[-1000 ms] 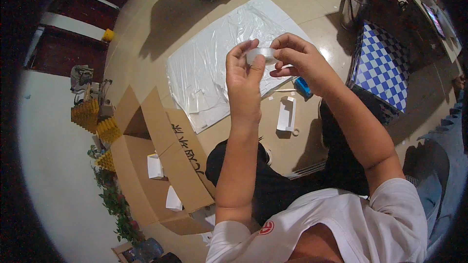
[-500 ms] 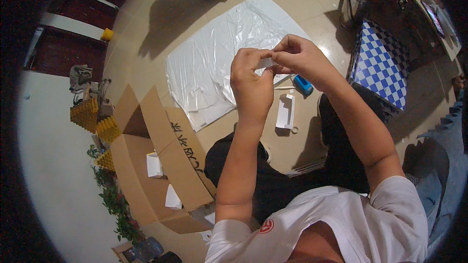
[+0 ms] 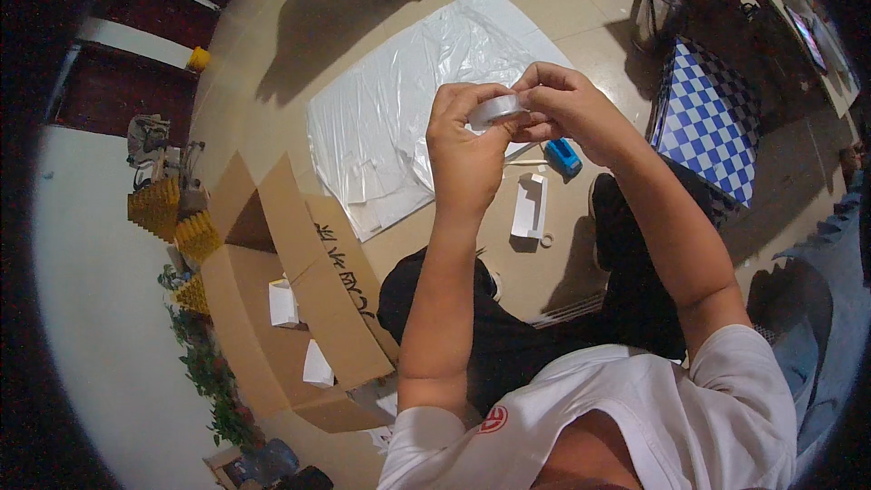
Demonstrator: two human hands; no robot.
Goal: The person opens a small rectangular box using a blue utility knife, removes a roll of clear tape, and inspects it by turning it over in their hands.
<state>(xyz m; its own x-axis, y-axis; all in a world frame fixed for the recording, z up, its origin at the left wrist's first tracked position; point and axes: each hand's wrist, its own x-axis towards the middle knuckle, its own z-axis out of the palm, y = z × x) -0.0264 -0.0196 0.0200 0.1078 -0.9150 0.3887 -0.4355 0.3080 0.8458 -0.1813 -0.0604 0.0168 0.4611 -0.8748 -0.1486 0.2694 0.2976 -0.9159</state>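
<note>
My left hand (image 3: 464, 147) and my right hand (image 3: 564, 107) are raised together in front of me, above the floor. Between them they hold a small roll of clear tape (image 3: 497, 110). The left hand's fingers wrap around the roll's left side. The right hand's fingertips pinch at its right edge. Below the hands, a small white open box (image 3: 528, 207) lies on the tan floor, with a blue object (image 3: 563, 157) just beyond it and a small ring (image 3: 546, 240) beside it.
A large clear plastic sheet (image 3: 399, 109) is spread on the floor ahead. An open cardboard box (image 3: 272, 299) holding small white boxes stands to my left. A blue-and-white checkered cushion (image 3: 712, 122) lies at the right. Yellow cone-shaped objects (image 3: 163, 209) sit by the left wall.
Both hands stayed together on the roll of tape and dropped slightly lower. The left hand turned so its back faces me, and the roll now shows between the fingertips.
</note>
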